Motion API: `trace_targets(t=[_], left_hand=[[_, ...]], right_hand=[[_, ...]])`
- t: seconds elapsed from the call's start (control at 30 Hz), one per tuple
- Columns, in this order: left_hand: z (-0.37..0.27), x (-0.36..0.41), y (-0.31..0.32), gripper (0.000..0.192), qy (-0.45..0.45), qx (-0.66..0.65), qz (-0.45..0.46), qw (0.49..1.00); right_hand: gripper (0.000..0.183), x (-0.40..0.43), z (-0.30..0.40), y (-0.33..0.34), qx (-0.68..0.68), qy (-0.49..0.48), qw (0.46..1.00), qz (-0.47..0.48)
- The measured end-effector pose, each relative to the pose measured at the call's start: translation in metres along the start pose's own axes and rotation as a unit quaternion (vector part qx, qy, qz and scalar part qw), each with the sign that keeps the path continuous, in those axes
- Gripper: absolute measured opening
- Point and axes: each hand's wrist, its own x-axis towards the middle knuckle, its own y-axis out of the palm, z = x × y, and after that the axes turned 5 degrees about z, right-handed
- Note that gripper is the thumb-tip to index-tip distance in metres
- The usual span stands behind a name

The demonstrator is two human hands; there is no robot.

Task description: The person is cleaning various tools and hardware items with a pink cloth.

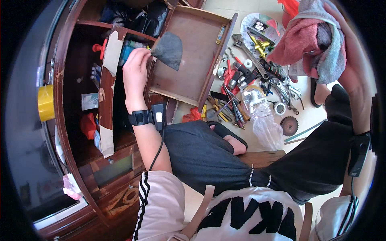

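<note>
My left hand (pixel 136 72) pinches a dark grey flat sheet (pixel 169 51) with one rounded edge, between thumb and fingertips. The sheet hangs over the inner left part of a pulled-out wooden drawer (pixel 184 60); its material is not certain. A small yellow spirit level (pixel 221 34) lies along the drawer's front wall. At the upper right my right hand (pixel 352 70) holds up a bundle of red and grey-blue cloths (pixel 304 42), which hides most of its fingers. Beneath the cloths, tools spread over the floor, including an adjustable wrench (pixel 250 55).
On the floor lie screwdrivers (pixel 236 113), a brass-coloured valve fitting (pixel 259 45), a clear plastic bag (pixel 262 120), a white tape roll (pixel 279 107) and a toothed disc (pixel 289 126). Left stands a worn cabinet (pixel 108 90) with open compartments; yellow tape (pixel 45 102) sits beyond it.
</note>
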Motion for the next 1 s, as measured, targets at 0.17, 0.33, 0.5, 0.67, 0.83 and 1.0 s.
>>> trace_targets(t=[0.17,0.33,0.5,0.67,0.83,1.0], left_hand=[[-0.007,-0.003,-0.005,0.009,0.089,0.039,-0.155,0.983],[-0.011,-0.006,-0.008,0.010,0.089,-0.044,-0.214,0.972],[-0.010,-0.012,-0.008,0.008,0.022,-0.278,-0.279,0.919],[-0.016,-0.009,-0.011,0.010,0.032,-0.382,-0.286,0.878],[-0.016,-0.007,-0.021,0.014,-0.114,-0.533,-0.270,0.794],[-0.039,-0.030,-0.017,0.032,-0.125,-0.644,-0.187,0.732]], right_hand=[[0.028,0.000,-0.005,0.002,0.007,0.003,1.000,-0.005],[0.026,-0.006,-0.006,0.006,0.021,0.007,1.000,-0.007],[0.024,-0.009,-0.006,0.009,0.031,0.005,0.999,-0.013],[0.023,-0.012,-0.005,0.008,0.037,0.002,0.999,-0.020],[0.021,-0.015,-0.002,0.012,0.045,-0.003,0.999,-0.020],[0.020,-0.014,-0.005,0.017,0.064,0.010,0.998,-0.016]])
